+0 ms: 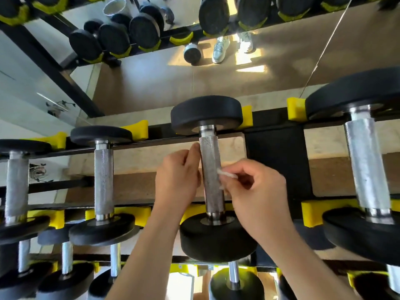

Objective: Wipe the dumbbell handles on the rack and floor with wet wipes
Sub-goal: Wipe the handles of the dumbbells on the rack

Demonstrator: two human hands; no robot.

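A dumbbell with black round heads lies across the rack's top tier, its knurled steel handle (211, 169) running away from me. My left hand (177, 178) sits on the handle's left side, fingers curled against it. My right hand (257, 191) is on the right side and pinches a small white wet wipe (227, 174) that touches the handle. Part of the wipe is hidden behind the handle and my fingers.
Other dumbbells lie on the same tier: one with a steel handle (103, 180) to the left, a bigger one (365, 167) to the right. Yellow cradles (310, 210) hold the heads on the black rack frame (279, 161). A lower tier carries more dumbbells. A mirror (173, 68) stands behind.
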